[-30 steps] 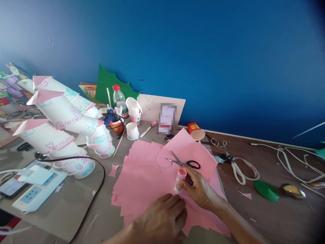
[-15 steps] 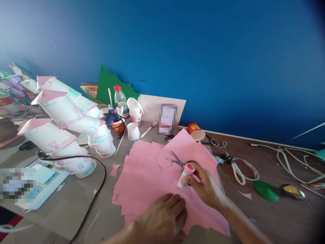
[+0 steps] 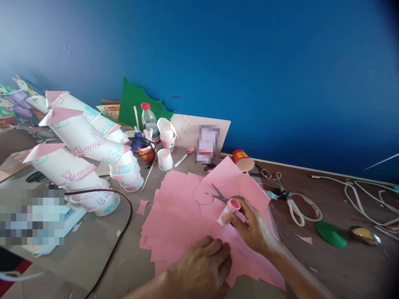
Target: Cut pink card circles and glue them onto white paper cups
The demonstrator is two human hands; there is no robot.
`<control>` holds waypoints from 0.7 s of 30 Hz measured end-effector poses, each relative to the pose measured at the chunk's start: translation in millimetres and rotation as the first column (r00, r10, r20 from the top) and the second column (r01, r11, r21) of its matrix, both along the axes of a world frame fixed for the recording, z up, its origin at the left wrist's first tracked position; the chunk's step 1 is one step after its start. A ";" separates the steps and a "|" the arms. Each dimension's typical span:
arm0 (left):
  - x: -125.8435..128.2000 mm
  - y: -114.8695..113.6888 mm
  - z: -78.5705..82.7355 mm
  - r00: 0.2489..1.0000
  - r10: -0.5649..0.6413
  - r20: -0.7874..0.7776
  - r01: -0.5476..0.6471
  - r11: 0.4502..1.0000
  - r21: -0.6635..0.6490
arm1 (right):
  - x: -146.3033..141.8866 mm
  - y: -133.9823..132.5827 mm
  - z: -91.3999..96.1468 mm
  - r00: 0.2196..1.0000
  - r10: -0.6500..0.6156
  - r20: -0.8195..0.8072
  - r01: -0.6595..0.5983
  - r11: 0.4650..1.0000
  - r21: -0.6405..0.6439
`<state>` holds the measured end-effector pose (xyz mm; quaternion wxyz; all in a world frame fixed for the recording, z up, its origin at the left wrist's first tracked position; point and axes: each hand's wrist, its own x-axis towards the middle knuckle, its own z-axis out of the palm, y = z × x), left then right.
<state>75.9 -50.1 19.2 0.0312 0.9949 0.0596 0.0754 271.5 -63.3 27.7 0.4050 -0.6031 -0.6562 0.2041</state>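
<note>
My right hand (image 3: 251, 226) grips a small glue stick with a pink cap (image 3: 230, 210), tilted with its cap up and to the right, over a spread stack of pink paper sheets (image 3: 183, 211). Fingers curled, my left hand (image 3: 202, 268) presses down on the near edge of the pink paper. A pair of scissors (image 3: 218, 196) lies on the paper just beyond the glue stick, its handles hidden behind my right hand. A pencilled circle shows on the top sheet beside the scissors.
Decorated paper-cup towers (image 3: 84, 158) lean at the left. A water bottle (image 3: 149, 120), small cups (image 3: 164, 159), a marker (image 3: 184, 157) and a red cup (image 3: 242, 160) sit at the back. White cables (image 3: 293, 205), a green lid (image 3: 331, 234) lie right. A black cord (image 3: 121, 232) crosses left.
My right hand has tilted the glue stick and moved it a little up and to the right, over the scissor handles. My left hand has stayed on the paper.
</note>
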 end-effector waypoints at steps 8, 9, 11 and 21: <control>0.2 -2.0 -1.1 1.000 0.012 0.013 -0.013 1.000 0.018 | 3.3 -0.3 11.5 0.990 -0.098 -0.098 0.100 0.995 0.020; 0.3 -2.2 -1.4 1.000 0.013 0.019 -0.013 1.000 0.019 | 4.1 0.1 11.8 0.987 -0.104 -0.120 0.107 0.994 0.022; 0.4 -2.4 -2.0 1.000 0.011 0.025 -0.011 1.000 0.023 | 3.9 -0.7 12.7 0.988 -0.074 -0.134 0.075 0.997 -0.003; 0.0 -1.9 -3.5 0.999 0.012 0.038 -0.013 1.000 0.023 | -12.3 -0.1 -3.8 0.993 0.098 0.071 -0.096 0.995 -0.034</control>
